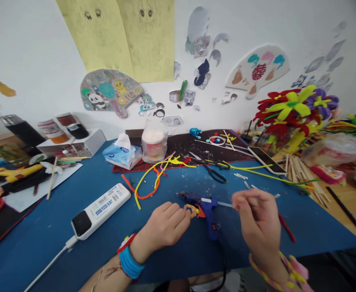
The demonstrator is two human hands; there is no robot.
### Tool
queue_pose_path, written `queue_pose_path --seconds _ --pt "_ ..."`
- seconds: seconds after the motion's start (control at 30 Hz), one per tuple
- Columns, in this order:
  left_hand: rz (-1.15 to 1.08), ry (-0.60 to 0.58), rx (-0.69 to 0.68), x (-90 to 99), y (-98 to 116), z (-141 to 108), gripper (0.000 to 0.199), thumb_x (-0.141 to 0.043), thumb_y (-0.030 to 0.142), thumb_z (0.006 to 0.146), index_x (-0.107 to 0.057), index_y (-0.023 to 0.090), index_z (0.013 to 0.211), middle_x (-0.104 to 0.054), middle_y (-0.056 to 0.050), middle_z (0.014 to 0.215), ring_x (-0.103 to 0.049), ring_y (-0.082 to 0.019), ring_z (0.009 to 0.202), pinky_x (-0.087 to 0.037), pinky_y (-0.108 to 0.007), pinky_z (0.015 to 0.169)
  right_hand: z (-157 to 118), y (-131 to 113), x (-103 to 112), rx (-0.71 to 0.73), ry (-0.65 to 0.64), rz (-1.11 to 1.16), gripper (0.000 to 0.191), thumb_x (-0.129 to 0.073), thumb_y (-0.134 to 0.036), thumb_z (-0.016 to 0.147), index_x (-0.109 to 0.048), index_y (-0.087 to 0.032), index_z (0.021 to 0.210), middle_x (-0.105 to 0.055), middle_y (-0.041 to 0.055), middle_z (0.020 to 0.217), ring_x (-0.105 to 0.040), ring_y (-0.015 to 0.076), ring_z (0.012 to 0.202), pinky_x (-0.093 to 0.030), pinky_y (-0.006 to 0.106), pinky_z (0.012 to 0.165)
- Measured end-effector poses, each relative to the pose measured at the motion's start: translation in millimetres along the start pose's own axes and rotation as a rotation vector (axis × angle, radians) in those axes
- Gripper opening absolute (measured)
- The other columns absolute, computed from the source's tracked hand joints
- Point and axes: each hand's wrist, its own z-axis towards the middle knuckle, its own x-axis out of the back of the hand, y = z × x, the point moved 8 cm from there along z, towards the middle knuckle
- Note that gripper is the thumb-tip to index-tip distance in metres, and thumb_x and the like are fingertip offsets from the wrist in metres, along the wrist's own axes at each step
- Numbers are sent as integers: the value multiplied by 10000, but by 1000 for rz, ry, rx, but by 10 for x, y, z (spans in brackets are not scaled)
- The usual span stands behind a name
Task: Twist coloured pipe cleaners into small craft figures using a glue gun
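My left hand [167,225] is closed, its fingertips pinching a small pink-and-yellow twisted pipe cleaner piece [190,209]. Just beyond that piece, a blue glue gun [207,213] lies on the blue mat, its nozzle pointing left and a clear glue stick [224,204] coming out of its back. To the right of the gun my right hand [258,221] is raised with thumb and fingers pressed together; whatever may be between them is too small or hidden to name. A red pipe cleaner [287,228] lies beside the right hand.
Black scissors [213,170], yellow pipe cleaners [146,178] and a tissue pack [122,155] lie farther back. A white power bank [101,211] with a cable is at the left. A phone [267,160], wooden sticks [303,178] and pipe cleaner flowers [293,103] stand or lie right.
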Motion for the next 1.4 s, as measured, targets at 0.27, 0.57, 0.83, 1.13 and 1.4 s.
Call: queue_pose_path --seconds 0.27,0.57,0.83,1.13,1.4 --pt "-28 20 -50 95 29 47 76 -583 66 816 -564 95 883 -507 29 580 -460 -112 544 -363 -270 507 -143 -88 -294 203 -285 -237 238 -535 -89 822 -514 -216 1021 -601 45 941 -553 154 821 -464 309 749" --pt "-50 61 -124 222 94 0 68 -585 77 820 -592 86 887 -477 42 532 -442 -96 494 -372 -258 499 -297 -410 -363 431 -294 -170 352 -562 24 744 -489 -193 1011 -608 53 928 -556 169 888 -454 344 792" --pt "-453 247 402 178 -345 -43 73 -627 100 799 -620 152 849 -568 8 631 -511 -90 571 -416 -220 523 30 -50 -585 236 -471 -199 186 -468 -113 851 -538 -199 999 -590 67 945 -541 181 929 -462 348 816" --pt "-1291 203 1053 -466 -687 -267 303 -639 401 777 -587 109 710 -570 -35 717 -579 -119 574 -529 -235 447 277 68 -1107 68 -931 41 201 -481 -298 891 -633 -169 862 -626 31 886 -562 136 853 -460 271 788" --pt "-891 123 854 -365 -777 -2 415 -692 261 736 -495 167 1090 -594 -44 860 -584 -119 650 -524 -254 582 362 382 -1131 -223 -1008 286 316 -482 -422 879 -614 -137 841 -559 -9 741 -466 82 641 -385 190 592"
